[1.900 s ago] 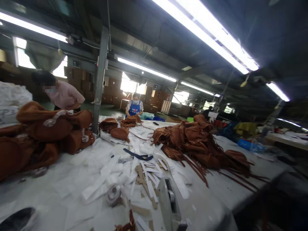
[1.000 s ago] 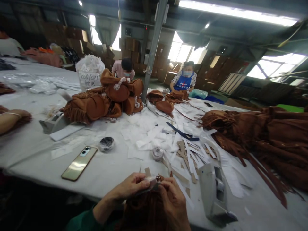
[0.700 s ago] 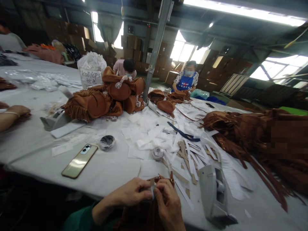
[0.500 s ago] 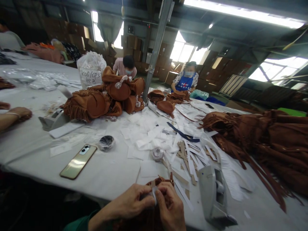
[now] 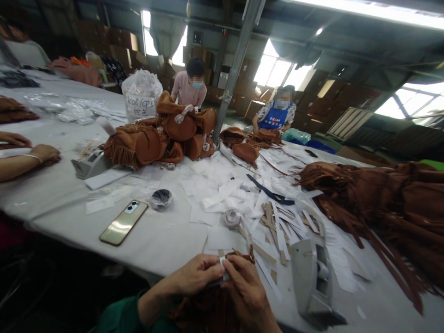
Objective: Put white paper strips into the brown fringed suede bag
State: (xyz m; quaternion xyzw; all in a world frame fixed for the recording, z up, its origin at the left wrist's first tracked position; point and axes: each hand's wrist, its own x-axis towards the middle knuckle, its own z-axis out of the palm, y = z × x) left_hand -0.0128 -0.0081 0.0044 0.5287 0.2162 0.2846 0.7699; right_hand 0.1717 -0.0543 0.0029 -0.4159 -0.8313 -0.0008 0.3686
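At the near table edge, my left hand (image 5: 194, 276) and my right hand (image 5: 248, 289) meet with their fingers closed. Both pinch a small white strip (image 5: 224, 262), whose beige end sticks up between the thumbs. Brown fringed material, seemingly a bag (image 5: 203, 307), hangs below my hands, largely hidden by them. Some brown fringe also shows just beyond my right fingers. A grey tape dispenser (image 5: 310, 282) stands to the right of my right hand. Ahead of my hands lies a roll of clear tape (image 5: 232, 218).
Paper strips (image 5: 277, 226) and white sheets (image 5: 222, 194) litter the middle. A phone (image 5: 124, 223) and wrapped black roll (image 5: 161, 199) lie left. Brown bags pile up behind (image 5: 149, 145) and right (image 5: 388, 199). A metal post (image 5: 239, 64) rises beyond; co-workers sit around, one's hand (image 5: 45, 152) at left.
The whole view has shifted, so the table contents appear farther right. My right fingers now lie more extended over the white strip, and less of its upper end shows.
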